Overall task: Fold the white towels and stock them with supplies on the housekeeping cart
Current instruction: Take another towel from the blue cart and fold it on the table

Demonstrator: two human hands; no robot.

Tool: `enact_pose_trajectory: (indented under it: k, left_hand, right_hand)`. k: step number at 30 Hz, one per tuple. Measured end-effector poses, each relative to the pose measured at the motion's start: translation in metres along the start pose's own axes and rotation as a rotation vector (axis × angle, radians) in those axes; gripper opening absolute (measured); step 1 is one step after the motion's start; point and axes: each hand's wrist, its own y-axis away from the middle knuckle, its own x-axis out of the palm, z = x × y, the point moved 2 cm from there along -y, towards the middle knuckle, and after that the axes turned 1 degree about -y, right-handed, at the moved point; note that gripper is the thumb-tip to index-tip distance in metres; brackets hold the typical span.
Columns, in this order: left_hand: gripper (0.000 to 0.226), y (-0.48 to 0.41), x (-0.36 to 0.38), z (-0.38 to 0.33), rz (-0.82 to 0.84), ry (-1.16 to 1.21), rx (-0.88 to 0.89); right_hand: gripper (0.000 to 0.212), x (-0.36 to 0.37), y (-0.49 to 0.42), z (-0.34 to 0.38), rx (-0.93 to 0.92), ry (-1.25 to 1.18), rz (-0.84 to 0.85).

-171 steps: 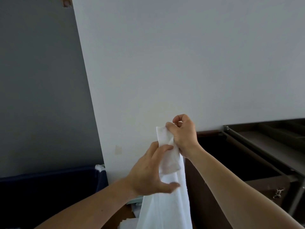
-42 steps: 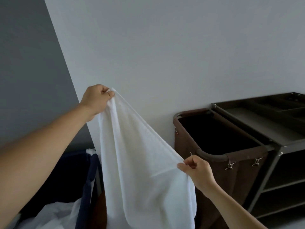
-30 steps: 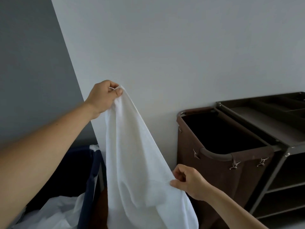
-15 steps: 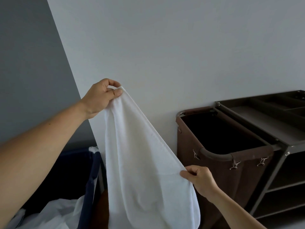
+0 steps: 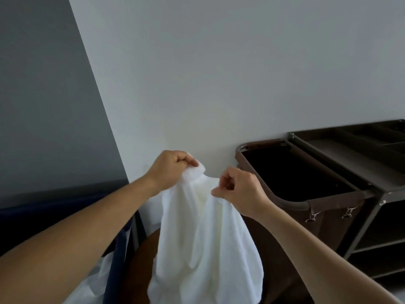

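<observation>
1. A white wall (image 5: 219, 73) fills most of the view. A darker grey wall (image 5: 43, 95) meets it on the left along a slanting line.
2. A person faces the white wall, and two bare forearms reach forward from the bottom corners.
3. The left hand (image 5: 171, 170) is curled into a loose fist. Its thumb and fingers pinch a bunched corner of a white towel (image 5: 203, 249).
4. The right hand (image 5: 238, 191) is just beside it and slightly lower, knuckles up. Its thumb and forefinger pinch the towel's top edge, and the other fingers are curled in.
5. The towel hangs in the air from both hands in loose folds, with a short sagging span between the two grips. Its lower end runs out of view at the bottom.
6. To the right, a dark metal cart (image 5: 370, 218) stands against the white wall. Its top tray (image 5: 350, 154) is split by dividers. The shelves (image 5: 381, 246) beneath are in shadow, too dark to make out.
7. A brown fabric bag (image 5: 328, 233) hangs at the cart's left end from a curved bar (image 5: 293, 202), fastened with metal clips (image 5: 313, 216). Its mouth is open and the inside is dark, so I cannot tell what it holds.
8. At the lower left is a dark blue bin (image 5: 54, 205) with crumpled white linen (image 5: 87, 288) inside. The towel hangs between this bin and the bag.
</observation>
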Motion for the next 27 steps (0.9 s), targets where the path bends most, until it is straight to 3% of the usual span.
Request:
enact_pose_trajectory:
  k: [5, 11, 19, 23, 27]
  left_hand:
    - [0.050, 0.025, 0.010, -0.018, 0.383, -0.099, 0.105]
    - [0.047, 0.036, 0.000, -0.006, 0.554, -0.340, 0.115]
    - [0.014, 0.033, 0.000, 0.006, 0.424, -0.218, 0.135]
    - [0.007, 0.024, -0.002, 0.004, 0.253, -0.142, 0.144]
    - [0.008, 0.003, -0.018, 0.003, 0.023, -0.046, 0.056]
  right_hand:
    - [0.033, 0.003, -0.012, 0.032, -0.126, 0.071, 0.151]
    - [0.041, 0.011, -0.009, 0.033, -0.096, -0.021, 0.125]
    - [0.034, 0.018, 0.004, 0.023, 0.037, -0.253, 0.134]
    - [0.022, 0.023, 0.018, 0.002, 0.186, -0.501, 0.158]
    - [0.005, 0.021, 0.028, -0.019, 0.315, -0.454, 0.068]
